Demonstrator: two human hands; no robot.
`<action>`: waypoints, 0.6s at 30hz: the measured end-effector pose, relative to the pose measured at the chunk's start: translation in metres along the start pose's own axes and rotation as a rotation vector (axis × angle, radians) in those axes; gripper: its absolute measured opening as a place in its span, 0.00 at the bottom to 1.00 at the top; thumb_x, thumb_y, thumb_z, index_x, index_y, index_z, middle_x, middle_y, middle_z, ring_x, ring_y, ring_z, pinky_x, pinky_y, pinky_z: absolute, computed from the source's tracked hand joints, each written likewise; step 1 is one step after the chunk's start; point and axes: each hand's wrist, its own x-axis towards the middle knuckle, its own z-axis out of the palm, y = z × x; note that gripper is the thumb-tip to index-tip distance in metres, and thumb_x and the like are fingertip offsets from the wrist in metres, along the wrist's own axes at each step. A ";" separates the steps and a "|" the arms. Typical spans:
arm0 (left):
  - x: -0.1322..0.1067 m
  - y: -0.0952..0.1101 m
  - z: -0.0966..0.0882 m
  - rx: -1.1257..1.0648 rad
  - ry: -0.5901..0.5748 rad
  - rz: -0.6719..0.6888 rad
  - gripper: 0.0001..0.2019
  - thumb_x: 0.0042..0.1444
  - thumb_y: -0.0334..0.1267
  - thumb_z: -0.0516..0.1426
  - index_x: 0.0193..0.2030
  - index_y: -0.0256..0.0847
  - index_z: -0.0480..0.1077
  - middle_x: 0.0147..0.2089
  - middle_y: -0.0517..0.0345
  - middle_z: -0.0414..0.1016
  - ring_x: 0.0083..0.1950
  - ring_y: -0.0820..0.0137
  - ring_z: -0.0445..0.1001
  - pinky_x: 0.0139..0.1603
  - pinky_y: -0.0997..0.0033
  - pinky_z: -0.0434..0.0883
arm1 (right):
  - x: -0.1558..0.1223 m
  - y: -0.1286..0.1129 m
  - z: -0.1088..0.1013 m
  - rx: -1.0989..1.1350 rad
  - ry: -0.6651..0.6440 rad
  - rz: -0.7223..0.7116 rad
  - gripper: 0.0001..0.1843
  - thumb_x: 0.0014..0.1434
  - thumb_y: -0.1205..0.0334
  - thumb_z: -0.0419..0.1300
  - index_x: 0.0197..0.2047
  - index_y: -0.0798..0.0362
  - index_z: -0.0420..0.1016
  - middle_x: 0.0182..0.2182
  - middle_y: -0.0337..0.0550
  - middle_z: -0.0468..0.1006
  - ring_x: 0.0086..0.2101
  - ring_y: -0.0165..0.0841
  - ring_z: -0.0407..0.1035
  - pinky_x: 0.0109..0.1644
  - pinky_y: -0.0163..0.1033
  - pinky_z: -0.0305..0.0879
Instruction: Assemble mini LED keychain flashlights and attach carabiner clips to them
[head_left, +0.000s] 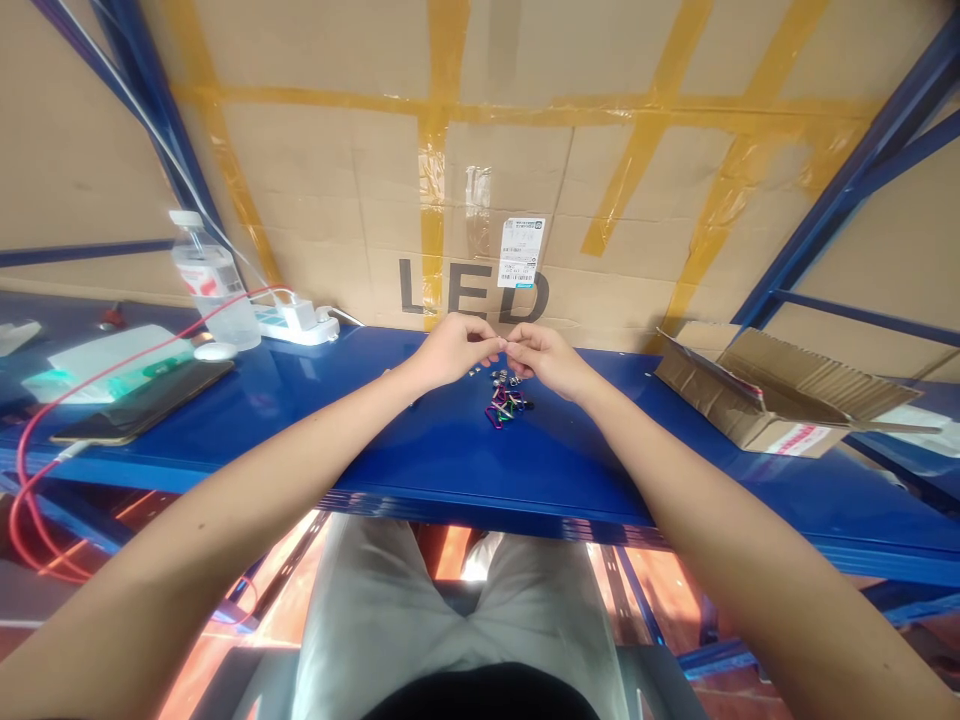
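Observation:
My left hand (460, 348) and my right hand (546, 357) meet above the blue table (480, 465), fingertips pinched together and touching. Whatever sits between them is too small and too hidden to name. Just below lies a small pile of coloured carabiners (504, 408), purple, green and red among them. Several small shiny metal pieces (507, 378) lie behind that pile, partly under my right hand. A few more tiny pieces (475, 371) rest close to my left fingers.
An open cardboard box (780, 420) stands on the right. To the left are a water bottle (217, 290), a white power strip (300, 322), a phone (150, 402) with a red cable, and a tissue pack (112, 362). A large taped carton (337, 200) forms the back.

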 end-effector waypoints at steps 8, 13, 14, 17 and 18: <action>0.001 -0.001 0.001 0.267 0.015 0.165 0.09 0.58 0.35 0.59 0.27 0.38 0.72 0.35 0.54 0.78 0.33 0.70 0.74 0.36 0.67 0.70 | 0.000 0.000 0.000 -0.054 0.008 0.001 0.13 0.59 0.56 0.66 0.32 0.51 0.67 0.20 0.34 0.69 0.22 0.27 0.59 0.27 0.36 0.54; -0.001 0.001 -0.003 0.397 0.021 0.259 0.05 0.59 0.34 0.57 0.32 0.39 0.71 0.33 0.56 0.77 0.34 0.70 0.72 0.37 0.68 0.68 | 0.001 0.000 0.005 0.030 0.061 -0.030 0.12 0.55 0.55 0.67 0.31 0.53 0.72 0.26 0.36 0.70 0.27 0.28 0.61 0.33 0.37 0.56; -0.001 0.001 -0.003 0.371 0.028 0.255 0.03 0.60 0.33 0.57 0.34 0.40 0.71 0.34 0.56 0.77 0.34 0.70 0.73 0.37 0.69 0.68 | 0.001 0.001 0.006 0.060 0.096 -0.023 0.12 0.54 0.54 0.68 0.31 0.53 0.73 0.27 0.36 0.70 0.28 0.28 0.60 0.34 0.36 0.56; -0.001 -0.001 -0.004 0.314 0.049 0.256 0.05 0.60 0.32 0.57 0.43 0.41 0.72 0.37 0.55 0.78 0.37 0.69 0.75 0.40 0.69 0.70 | 0.002 0.004 0.010 0.169 0.158 0.041 0.13 0.49 0.54 0.70 0.33 0.53 0.77 0.28 0.35 0.68 0.30 0.28 0.59 0.33 0.36 0.55; -0.001 -0.001 -0.004 0.319 0.052 0.256 0.06 0.60 0.31 0.57 0.43 0.41 0.73 0.38 0.55 0.79 0.38 0.69 0.75 0.41 0.69 0.70 | 0.002 0.004 0.012 0.199 0.160 0.064 0.14 0.48 0.54 0.70 0.34 0.52 0.77 0.28 0.35 0.68 0.30 0.28 0.59 0.33 0.36 0.55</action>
